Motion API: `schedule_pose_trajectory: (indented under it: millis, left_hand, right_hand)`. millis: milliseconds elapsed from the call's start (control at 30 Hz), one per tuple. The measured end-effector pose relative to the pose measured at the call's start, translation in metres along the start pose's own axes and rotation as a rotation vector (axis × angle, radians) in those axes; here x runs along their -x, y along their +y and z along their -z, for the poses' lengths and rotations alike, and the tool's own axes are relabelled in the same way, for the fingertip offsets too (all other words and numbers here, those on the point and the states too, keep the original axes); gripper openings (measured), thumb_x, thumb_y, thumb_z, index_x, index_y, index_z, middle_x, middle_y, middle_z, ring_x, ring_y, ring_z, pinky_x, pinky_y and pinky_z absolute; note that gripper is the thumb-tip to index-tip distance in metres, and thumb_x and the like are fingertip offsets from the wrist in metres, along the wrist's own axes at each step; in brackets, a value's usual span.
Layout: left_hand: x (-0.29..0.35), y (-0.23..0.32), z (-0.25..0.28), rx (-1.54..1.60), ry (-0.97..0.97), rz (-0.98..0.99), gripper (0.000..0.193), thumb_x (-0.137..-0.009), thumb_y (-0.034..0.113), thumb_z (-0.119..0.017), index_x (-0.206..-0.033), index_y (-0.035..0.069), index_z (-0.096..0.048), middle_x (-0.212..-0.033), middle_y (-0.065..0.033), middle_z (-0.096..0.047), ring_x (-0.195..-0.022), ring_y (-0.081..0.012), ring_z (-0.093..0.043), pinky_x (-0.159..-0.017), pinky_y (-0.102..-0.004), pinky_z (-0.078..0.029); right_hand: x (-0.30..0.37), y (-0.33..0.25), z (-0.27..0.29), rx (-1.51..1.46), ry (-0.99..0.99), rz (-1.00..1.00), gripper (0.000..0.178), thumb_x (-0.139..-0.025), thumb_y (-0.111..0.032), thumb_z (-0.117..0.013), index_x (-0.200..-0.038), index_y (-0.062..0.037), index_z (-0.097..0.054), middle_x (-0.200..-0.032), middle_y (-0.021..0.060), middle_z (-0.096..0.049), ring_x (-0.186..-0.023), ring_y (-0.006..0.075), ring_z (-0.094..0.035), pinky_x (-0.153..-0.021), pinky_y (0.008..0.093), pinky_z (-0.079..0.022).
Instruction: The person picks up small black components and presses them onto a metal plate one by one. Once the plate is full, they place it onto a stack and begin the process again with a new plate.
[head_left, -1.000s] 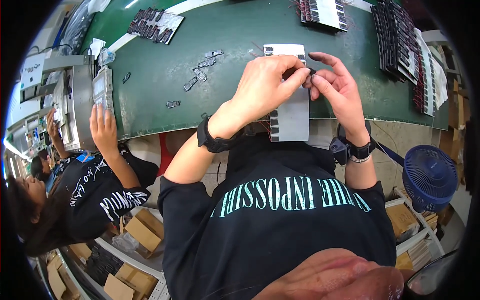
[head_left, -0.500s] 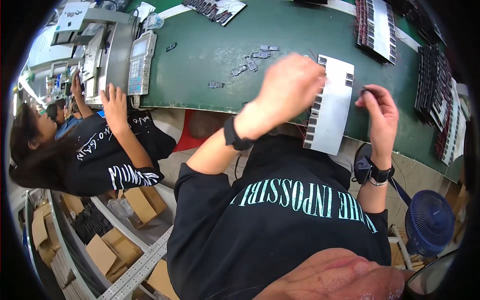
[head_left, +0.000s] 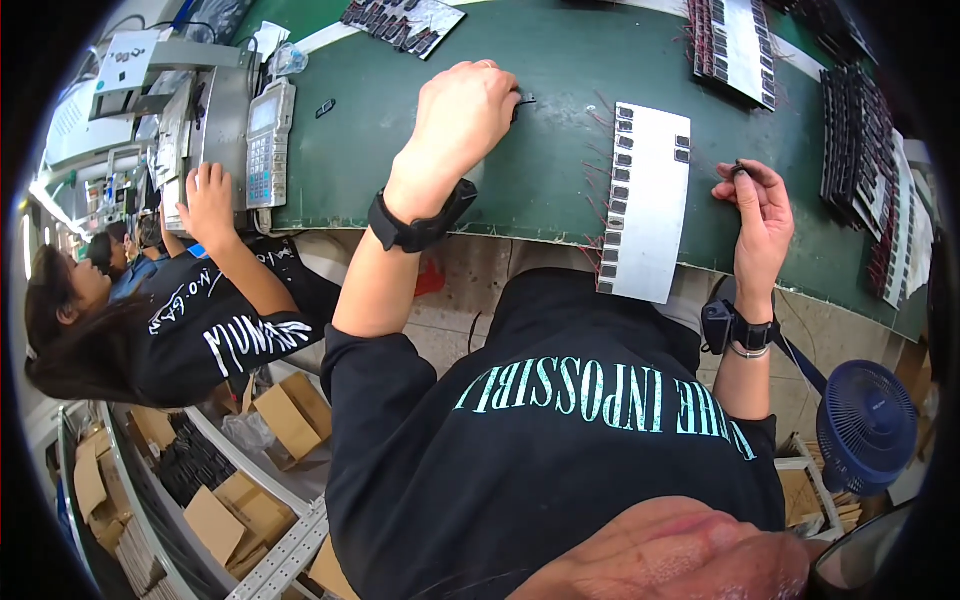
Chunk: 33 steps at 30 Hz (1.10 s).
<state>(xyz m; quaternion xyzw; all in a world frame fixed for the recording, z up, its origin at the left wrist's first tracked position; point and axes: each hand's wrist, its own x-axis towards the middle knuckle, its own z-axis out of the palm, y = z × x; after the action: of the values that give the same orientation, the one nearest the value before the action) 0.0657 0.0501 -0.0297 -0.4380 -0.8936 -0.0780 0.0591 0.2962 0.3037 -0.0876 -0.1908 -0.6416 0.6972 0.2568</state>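
Observation:
My left hand (head_left: pixel 462 112), fingers curled downward, is over the far middle of the green bench. A small dark part (head_left: pixel 525 101) shows beside its fingertips; what the fingers hold is hidden. To the right, my right hand (head_left: pixel 762 210) pinches a small black part (head_left: pixel 740 169) between thumb and fingers. Between the hands lies a white strip board (head_left: pixel 650 215), its near end reaching over the bench edge. Small black rectangular modules (head_left: pixel 621 175) with thin red wires line its left edge. Two more modules (head_left: pixel 682 149) sit near its upper right edge.
More boards carrying black modules lie at the back (head_left: pixel 405 25), back right (head_left: pixel 735 50) and right (head_left: pixel 858 150). One loose part (head_left: pixel 325 108) is near a keypad device (head_left: pixel 268 140). A co-worker's hand (head_left: pixel 212 205) is at the left. A blue fan (head_left: pixel 866 428) stands lower right.
My left hand has moved left and away from the white board to the loose parts, covering them. My right hand stays beside the board with the small black part. The view has shifted slightly.

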Motion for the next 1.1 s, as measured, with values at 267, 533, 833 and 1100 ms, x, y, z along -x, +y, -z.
schedule_pose_trajectory:
  millis: [267, 533, 833, 1100]
  left_hand:
    - [-0.006, 0.007, 0.002, 0.032, -0.011, -0.08, 0.013, -0.084, 0.014, -0.072, -0.094, 0.006, -0.071, -0.091, -0.0082, -0.07, -0.094, -0.0298, -0.065, -0.081, -0.0395, -0.054]
    - [0.03, 0.043, -0.011, 0.16, 0.178, -0.14, 0.02, -0.078, 0.014, -0.078, -0.094, 0.007, -0.07, -0.091, -0.0086, -0.067, -0.093, -0.0285, -0.062, -0.083, -0.0417, -0.051]
    - [0.043, 0.033, -0.028, 0.21, 0.267, -0.036, 0.025, -0.079, 0.019, -0.08, -0.099, 0.006, -0.071, -0.094, -0.0052, -0.064, -0.094, -0.0264, -0.058, -0.086, -0.0392, -0.049]
    - [0.045, 0.048, -0.023, 0.186, 0.301, -0.118, 0.026, -0.082, 0.016, -0.078, -0.104, 0.005, -0.068, -0.081, -0.0063, -0.065, -0.08, -0.0254, -0.063, -0.073, -0.038, -0.053]
  right_hand:
    - [0.005, 0.0, 0.007, 0.0, -0.009, 0.039, 0.019, -0.102, -0.009, -0.059, -0.119, -0.0003, -0.063, -0.107, 0.0116, -0.072, -0.086, 0.0118, -0.066, -0.085, 0.0271, -0.053]
    - [0.001, -0.003, 0.002, -0.019, 0.007, 0.02, 0.018, -0.102, -0.008, -0.059, -0.118, 0.0, -0.063, -0.11, 0.0117, -0.071, -0.089, 0.0111, -0.065, -0.087, 0.0264, -0.051]
    - [0.002, -0.005, 0.0, 0.036, -0.017, 0.028, 0.019, -0.101, -0.007, -0.06, -0.119, 0.0003, -0.062, -0.11, 0.0081, -0.068, -0.09, 0.0113, -0.065, -0.088, 0.0259, -0.051]
    - [0.013, -0.04, -0.046, 0.007, -0.223, -0.014, 0.018, -0.099, -0.003, -0.062, -0.116, 0.0011, -0.063, -0.105, 0.0042, -0.066, -0.092, 0.0107, -0.065, -0.086, 0.0246, -0.051]
